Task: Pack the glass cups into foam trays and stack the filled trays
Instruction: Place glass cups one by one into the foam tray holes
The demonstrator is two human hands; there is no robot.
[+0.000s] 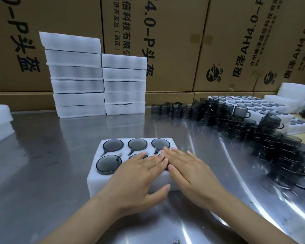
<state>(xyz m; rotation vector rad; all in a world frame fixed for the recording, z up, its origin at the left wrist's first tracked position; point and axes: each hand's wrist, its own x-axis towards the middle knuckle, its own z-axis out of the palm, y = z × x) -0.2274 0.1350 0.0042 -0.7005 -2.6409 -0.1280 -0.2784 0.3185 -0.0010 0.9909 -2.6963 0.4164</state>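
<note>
I see my left hand and right hand pressing flat, fingers straight, on the foam tray. Smoky glass cups fill its pockets on the counter.

Bare forearms, no sleeves, hands ungloved

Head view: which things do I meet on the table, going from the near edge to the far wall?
Both hands, left and right, flat on the filled foam tray → two stacks of foam trays → cardboard boxes.
</note>
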